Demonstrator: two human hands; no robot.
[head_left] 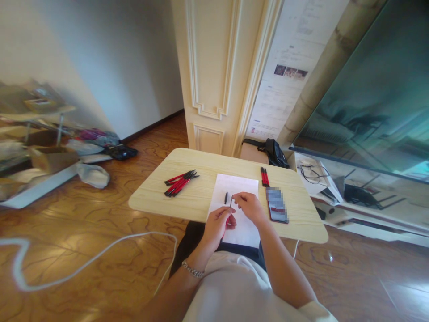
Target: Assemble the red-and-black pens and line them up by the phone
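Over a white sheet of paper [241, 235], my left hand [216, 223] is closed around a red pen barrel [227, 222]. A thin dark rod that looks like a pen refill [231, 202] sticks up from the barrel's far end. The fingers of my right hand [248, 206] pinch together at the top of this rod. Just beyond my left fingertips, a small black pen part [226, 197] lies on the paper, touched by neither hand.
On the wooden table [150, 192], a pile of red and black pens [181, 183] lies to the left. Two more pens [264, 176] lie to the right, above a phone [277, 205]. A black bag [276, 152] rests behind the table. A white cable [100, 255] crosses the floor.
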